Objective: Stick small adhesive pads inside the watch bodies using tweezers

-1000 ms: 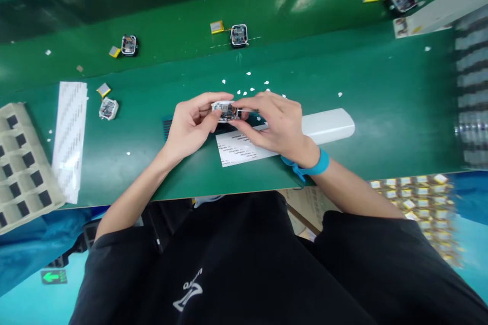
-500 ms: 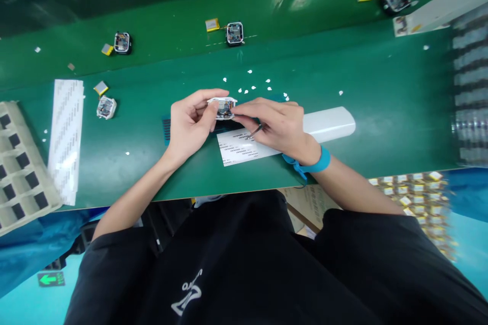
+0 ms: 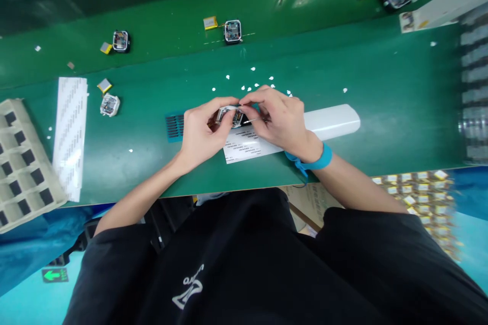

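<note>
Green bench (image 3: 122,172): is stretching beneath both hands.
White casing (image 3: 238,118): is sitting between the hands, circuitry showing.
Left hand (image 3: 204,129): is gripping the casing's side.
Right hand (image 3: 280,119): is holding a thin metallic tool (image 3: 250,121), fingertips bunching at the casing's edge.
Printed sheet (image 3: 246,147): is lying below the right hand.

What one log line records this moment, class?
left hand: holds open device | right hand: holds thin tool beside device | nearby: printed sheet
</note>
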`<state>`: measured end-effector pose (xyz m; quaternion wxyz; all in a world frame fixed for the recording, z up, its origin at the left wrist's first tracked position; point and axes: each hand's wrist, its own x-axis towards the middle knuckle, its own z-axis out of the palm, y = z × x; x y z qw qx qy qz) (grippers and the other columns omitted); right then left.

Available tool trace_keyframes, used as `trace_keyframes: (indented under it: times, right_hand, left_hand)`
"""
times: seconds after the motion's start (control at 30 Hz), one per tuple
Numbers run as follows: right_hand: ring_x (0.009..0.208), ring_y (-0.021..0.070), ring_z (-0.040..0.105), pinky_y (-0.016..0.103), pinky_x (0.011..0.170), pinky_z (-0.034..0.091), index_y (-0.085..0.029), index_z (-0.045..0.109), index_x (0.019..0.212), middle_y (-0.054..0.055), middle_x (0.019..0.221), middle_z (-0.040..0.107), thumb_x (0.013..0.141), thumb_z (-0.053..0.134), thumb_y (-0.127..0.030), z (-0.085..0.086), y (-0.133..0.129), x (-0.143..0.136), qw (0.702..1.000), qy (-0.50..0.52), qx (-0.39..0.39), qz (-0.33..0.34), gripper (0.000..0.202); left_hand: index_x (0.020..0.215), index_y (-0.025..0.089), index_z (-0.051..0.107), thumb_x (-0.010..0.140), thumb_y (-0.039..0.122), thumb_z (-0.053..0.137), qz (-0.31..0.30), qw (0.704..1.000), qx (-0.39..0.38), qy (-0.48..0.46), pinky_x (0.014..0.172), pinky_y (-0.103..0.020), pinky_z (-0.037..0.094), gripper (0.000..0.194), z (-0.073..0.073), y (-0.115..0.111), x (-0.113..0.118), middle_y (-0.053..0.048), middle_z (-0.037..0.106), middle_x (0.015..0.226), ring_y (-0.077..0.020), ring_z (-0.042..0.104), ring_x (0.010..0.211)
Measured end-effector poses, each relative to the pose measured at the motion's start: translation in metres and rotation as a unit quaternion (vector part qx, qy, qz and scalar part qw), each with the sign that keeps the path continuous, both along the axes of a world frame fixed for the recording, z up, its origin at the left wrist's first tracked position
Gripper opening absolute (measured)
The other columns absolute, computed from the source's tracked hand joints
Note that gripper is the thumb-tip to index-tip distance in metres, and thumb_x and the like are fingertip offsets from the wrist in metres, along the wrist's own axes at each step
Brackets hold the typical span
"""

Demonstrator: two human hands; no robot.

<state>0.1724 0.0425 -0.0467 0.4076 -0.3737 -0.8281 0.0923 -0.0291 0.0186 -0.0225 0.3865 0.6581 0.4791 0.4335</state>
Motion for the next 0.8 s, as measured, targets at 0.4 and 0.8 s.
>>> trace_keyframes:
  times: [0.4,0.8]
  right_hand:
    - [0.075,0.0120,0.071,0.025,0.066,0.055,-0.023,0.074,0.118,0.001,0.098,0.080,0.108,0.065,-0.019,0.005,-0.002,0.000,0.997,0.042,-0.005,0.060,0.015]
    - [0.085,0.0166,0.073,0.030,0.073,0.057,-0.023,0.071,0.113,0.002,0.099,0.078,0.111,0.059,-0.024,0.002,0.004,0.003,0.998,0.043,-0.025,0.023,0.012]
  left_hand:
    - [0.110,0.020,0.081,0.103,0.033,0.067,0.056,0.997,-0.024,-0.047,0.051,-0.026,0.043,0.021,-0.009,-0.001,0.003,0.001,0.069,0.069,-0.0104,0.058,0.052]
    - [0.113,0.021,0.082,0.094,0.031,0.074,-0.036,0.997,-0.055,-0.042,0.058,-0.026,0.046,0.023,-0.009,0.006,-0.001,-0.002,0.077,0.085,-0.0131,0.063,0.064]
